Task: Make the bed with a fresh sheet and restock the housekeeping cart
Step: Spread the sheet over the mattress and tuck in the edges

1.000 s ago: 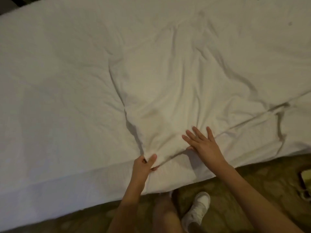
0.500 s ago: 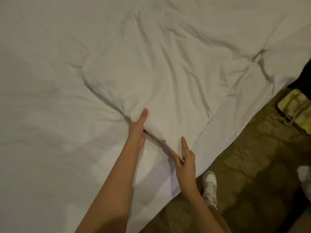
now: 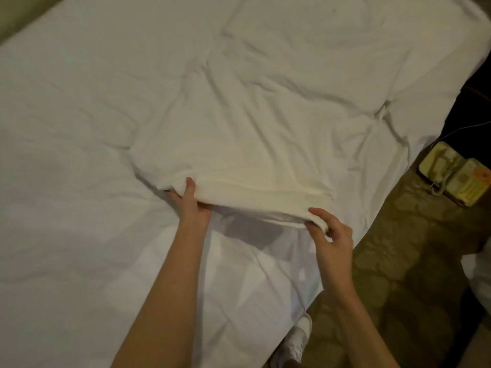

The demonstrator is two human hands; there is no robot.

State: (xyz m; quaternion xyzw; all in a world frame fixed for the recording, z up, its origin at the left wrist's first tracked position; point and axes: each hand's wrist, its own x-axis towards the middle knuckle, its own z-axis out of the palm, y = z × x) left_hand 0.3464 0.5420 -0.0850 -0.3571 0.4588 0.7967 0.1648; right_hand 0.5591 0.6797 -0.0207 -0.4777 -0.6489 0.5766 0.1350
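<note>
Clearly soft, light cloth: limp, folds over itself, keeps every crease, no stiffness to carry a push. Best taken along the doubled hem, two holds set apart, so the edge lifts level and does not slump in the middle. Little risk of slipping; more risk of dragging the layer beneath along with it.

Far left of the bed (image 3: 79, 261): smooth white cover, flat, reaching the near edge. Left hand (image 3: 191, 205) next, thumb laid over the top of the folded hem, fingers tucked under it, gripping the fresh sheet (image 3: 239, 144) at the left end of the fold. Between the hands, hem raised off the bed, dark shadow beneath, cloth sagging slightly. Right hand (image 3: 332, 235) near the bed's right edge, fingers curled, pinching the other end of the same hem between thumb and fingertips.

Sheet itself: white, faintly cream under the light, heavily wrinkled, deep creases running toward the far right corner of the bed, spread over the middle and right of the mattress, not yet pulled flat. Right of the bed, on the patterned floor (image 3: 398, 274): yellowed telephone (image 3: 457, 179), cord trailing. White shoe (image 3: 300, 333) by the bed's near edge.
</note>
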